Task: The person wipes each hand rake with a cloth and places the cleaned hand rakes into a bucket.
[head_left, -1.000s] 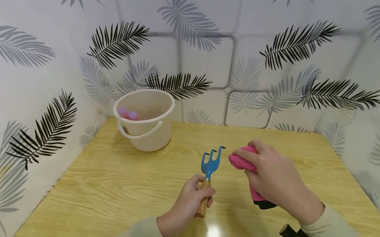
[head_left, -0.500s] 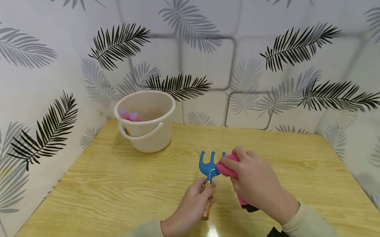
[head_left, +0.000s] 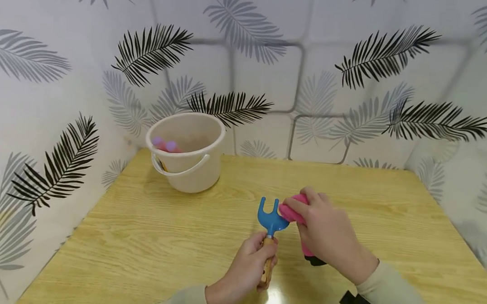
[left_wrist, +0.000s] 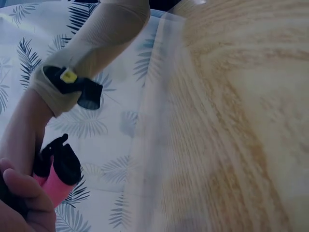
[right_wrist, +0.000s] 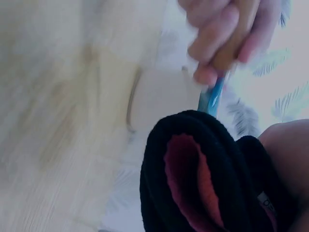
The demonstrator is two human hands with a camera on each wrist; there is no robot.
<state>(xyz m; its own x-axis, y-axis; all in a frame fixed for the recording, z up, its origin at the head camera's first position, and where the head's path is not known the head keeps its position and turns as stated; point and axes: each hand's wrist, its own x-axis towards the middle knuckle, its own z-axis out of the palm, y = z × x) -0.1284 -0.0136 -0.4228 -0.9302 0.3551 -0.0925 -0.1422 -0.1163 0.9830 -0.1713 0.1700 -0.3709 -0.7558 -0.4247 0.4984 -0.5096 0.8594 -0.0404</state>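
A hand cultivator (head_left: 271,221) with a blue three-pronged head and wooden handle points away from me. My left hand (head_left: 250,257) grips its handle, thumb across the wood. My right hand (head_left: 327,235) holds a bunched pink cloth item with a black cuff (head_left: 294,210) against the right side of the blue head, hiding the right prong. In the right wrist view, the black cuff (right_wrist: 161,145) gapes open over a pink lining, with the wooden handle (right_wrist: 234,46) beyond it. The black cuff (left_wrist: 67,164) also shows in the left wrist view, past my left fingers (left_wrist: 29,193).
A cream bucket (head_left: 195,179) with a white handle stands at the back left of the wooden table (head_left: 149,247). Pink and purple things (head_left: 171,147) show inside it. Leaf-patterned walls (head_left: 262,94) enclose the table's back and sides.
My right hand has moved left with the pink cloth, from apart to against the cultivator's head. The cultivator has turned in my left hand, so its prongs face differently.
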